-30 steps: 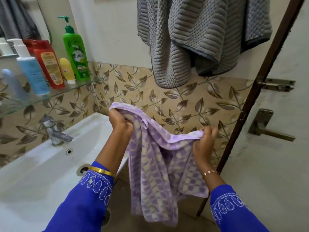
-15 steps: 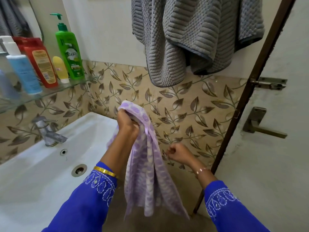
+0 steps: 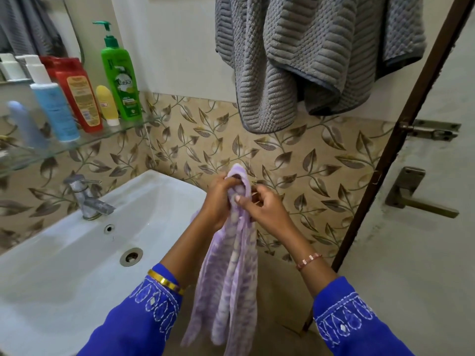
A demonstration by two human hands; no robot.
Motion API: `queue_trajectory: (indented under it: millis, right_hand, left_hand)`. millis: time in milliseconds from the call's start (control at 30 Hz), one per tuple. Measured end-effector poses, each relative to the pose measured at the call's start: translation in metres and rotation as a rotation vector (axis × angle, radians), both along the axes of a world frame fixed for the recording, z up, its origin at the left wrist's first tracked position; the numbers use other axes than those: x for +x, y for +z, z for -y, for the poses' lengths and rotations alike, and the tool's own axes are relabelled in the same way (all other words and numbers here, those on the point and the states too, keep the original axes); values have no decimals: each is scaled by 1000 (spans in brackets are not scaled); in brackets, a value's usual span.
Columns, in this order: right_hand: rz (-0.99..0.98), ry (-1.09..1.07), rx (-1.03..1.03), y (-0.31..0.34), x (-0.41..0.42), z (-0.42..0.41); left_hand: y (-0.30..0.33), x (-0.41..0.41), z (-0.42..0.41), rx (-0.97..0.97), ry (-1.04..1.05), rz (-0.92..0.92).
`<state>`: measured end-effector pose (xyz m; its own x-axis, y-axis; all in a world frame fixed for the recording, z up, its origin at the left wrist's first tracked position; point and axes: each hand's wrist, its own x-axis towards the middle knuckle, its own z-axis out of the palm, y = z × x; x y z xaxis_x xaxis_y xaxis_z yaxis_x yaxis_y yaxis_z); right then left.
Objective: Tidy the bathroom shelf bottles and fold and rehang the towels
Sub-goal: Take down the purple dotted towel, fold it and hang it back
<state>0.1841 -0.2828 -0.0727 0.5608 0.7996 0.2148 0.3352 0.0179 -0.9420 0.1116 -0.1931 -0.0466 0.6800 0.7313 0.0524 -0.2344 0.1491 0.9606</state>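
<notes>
A purple-and-white patterned towel (image 3: 231, 286) hangs bunched in a narrow strip in front of me. My left hand (image 3: 218, 201) grips its top edge, and my right hand (image 3: 264, 209) pinches the same top from the right side, the two hands touching. A grey ribbed towel (image 3: 295, 60) hangs loosely bunched on the wall above. On the glass shelf (image 3: 84, 142) at the left stand a green pump bottle (image 3: 119, 78), a small yellow tube (image 3: 106, 105), a red bottle (image 3: 77, 93), a light blue bottle (image 3: 52, 101) and a blurred pale bottle (image 3: 23, 124).
A white washbasin (image 3: 64, 265) with a steel tap (image 3: 84, 199) sits below the shelf at the left. A brown door frame (image 3: 401, 129) and a door with a handle (image 3: 416, 201) and bolt (image 3: 431, 129) stand at the right. Leaf-patterned tiles cover the wall.
The purple towel was spread between both hands, then my right hand let go and it hung from the left. Now my right hand has come up to the top beside my left.
</notes>
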Motion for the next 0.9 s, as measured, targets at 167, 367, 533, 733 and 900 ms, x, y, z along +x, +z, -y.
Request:
queue_trajectory:
  millis: [167,367,533,733,900]
  right_hand:
    - [86,-243,-68,6,-5,-1]
    - [-33,-236,-78,8,6,8]
    - [-277,69,22,9,19,25]
    - [-301,113,28,12,25,32]
    - [98,-184,39,15,20,24]
  left_hand:
    - [-3,-5,8,-51,-178,-11]
    - [-7,-5,11,-17,-197,-63]
    - [-7,-6,7,350,-108,-187]
    - [-9,-8,1,273,-131,-130]
    - [-19,-10,-1,-36,-218,-96]
